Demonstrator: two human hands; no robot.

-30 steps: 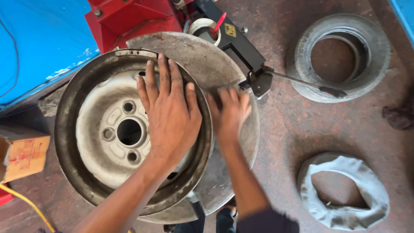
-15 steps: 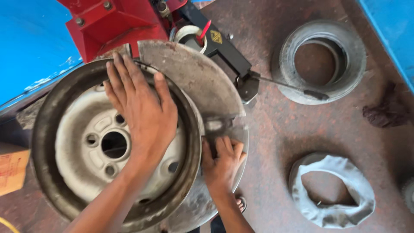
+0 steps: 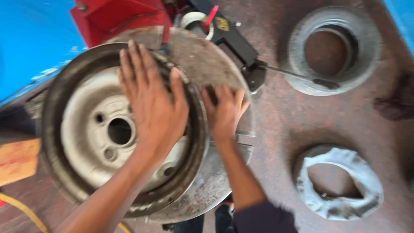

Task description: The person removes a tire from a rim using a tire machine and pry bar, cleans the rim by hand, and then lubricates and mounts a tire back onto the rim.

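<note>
A worn steel wheel rim [image 3: 86, 129] lies flat on the round metal turntable [image 3: 202, 56] of a red tyre machine. My left hand [image 3: 151, 103] presses palm down on the rim's upper right part, fingers spread, fingertips reaching its far edge. My right hand [image 3: 224, 112] lies flat on the bare turntable just right of the rim, its thumb against the rim's outer edge. Neither hand grips anything. The picture is blurred by motion.
The machine's red body [image 3: 120, 17] and black arm [image 3: 233, 39] stand behind the turntable. A tyre [image 3: 302, 73] lies on the reddish floor at upper right, a pale rubber ring [image 3: 366, 190] at lower right. An orange box [image 3: 17, 159] and yellow hose [image 3: 21, 207] sit at left.
My right hand slid from the near part of the turntable up to the rim's right edge. My left hand stayed flat on the rim. The view shifted and blurred.
</note>
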